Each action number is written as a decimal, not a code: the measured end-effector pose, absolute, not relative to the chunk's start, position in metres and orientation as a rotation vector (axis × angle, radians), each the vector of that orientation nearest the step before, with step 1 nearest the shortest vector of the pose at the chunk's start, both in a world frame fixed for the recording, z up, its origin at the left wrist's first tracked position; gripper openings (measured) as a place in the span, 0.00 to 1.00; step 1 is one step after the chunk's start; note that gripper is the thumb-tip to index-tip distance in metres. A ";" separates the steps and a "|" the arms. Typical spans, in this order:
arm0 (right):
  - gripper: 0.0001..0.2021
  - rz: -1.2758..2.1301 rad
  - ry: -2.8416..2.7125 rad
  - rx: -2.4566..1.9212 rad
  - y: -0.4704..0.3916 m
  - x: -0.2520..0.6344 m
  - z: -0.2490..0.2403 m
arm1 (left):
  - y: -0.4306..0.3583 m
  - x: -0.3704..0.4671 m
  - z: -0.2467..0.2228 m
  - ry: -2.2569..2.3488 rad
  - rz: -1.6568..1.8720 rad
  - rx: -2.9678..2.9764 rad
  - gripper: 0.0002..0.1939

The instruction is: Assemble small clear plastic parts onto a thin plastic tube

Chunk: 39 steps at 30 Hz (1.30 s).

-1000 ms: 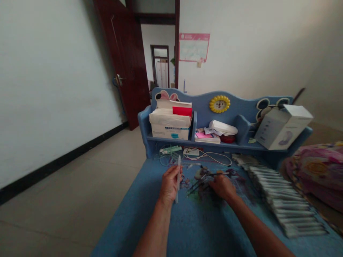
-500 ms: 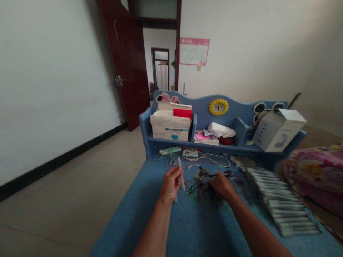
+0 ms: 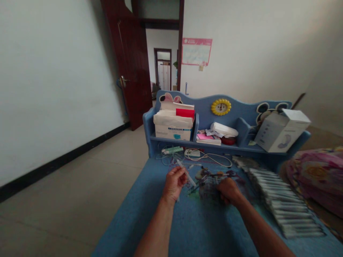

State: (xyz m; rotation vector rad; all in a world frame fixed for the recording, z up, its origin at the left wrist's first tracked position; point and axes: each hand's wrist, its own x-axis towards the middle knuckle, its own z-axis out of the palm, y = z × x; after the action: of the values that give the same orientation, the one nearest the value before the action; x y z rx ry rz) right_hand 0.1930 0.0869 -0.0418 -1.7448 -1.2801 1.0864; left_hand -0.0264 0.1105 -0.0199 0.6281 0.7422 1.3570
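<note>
The pens: a long row of finished pens [image 3: 281, 200] lies on the right side of the blue desk [image 3: 193, 228], side by side, from near the shelf down to the near right edge. This row is the part that looks done, as far as I can judge. What is left is the small pile of loose parts [image 3: 207, 182] in the middle of the desk, between the two hands; it is dark and blurred, so I cannot count the pieces.

On the far shelf [image 3: 214, 144] there are three compartments. The left one holds a white box [image 3: 173, 126] with papers and a red card on top. The middle one holds a pink book, some papers and a white roll. At the right, a white carton [image 3: 281, 130] stands tilted, with the flap open; what is inside is not visible. Under the shelf, some white cables [image 3: 207, 156] lie on the desk.

The left hand [image 3: 174, 184] is closed around one thin white pen tube [image 3: 186, 173], which points up and to the right, toward the pile. The right hand [image 3: 230, 191] rests on the right edge of the pile with fingers curled down; I cannot tell if it grips any piece. The hands are apart, with the pile between them.
</note>
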 end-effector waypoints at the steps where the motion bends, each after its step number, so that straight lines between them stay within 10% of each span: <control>1: 0.09 1.110 -1.264 -1.725 0.082 0.191 -0.038 | 0.110 -0.026 -0.020 0.742 1.353 0.625 0.11; 13: 0.10 1.055 -0.801 -1.054 0.057 0.163 0.017 | 0.105 -0.024 -0.020 0.684 1.267 0.620 0.10; 39: 0.10 0.950 -0.669 -0.989 0.065 0.162 0.019 | 0.105 -0.022 -0.020 0.675 1.273 0.586 0.09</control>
State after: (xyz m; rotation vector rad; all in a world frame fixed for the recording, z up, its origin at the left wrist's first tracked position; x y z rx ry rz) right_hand 0.1619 0.0650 0.0186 -0.9889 -0.6692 0.9495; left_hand -0.0219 0.1054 -0.0202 0.5863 0.6748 1.2734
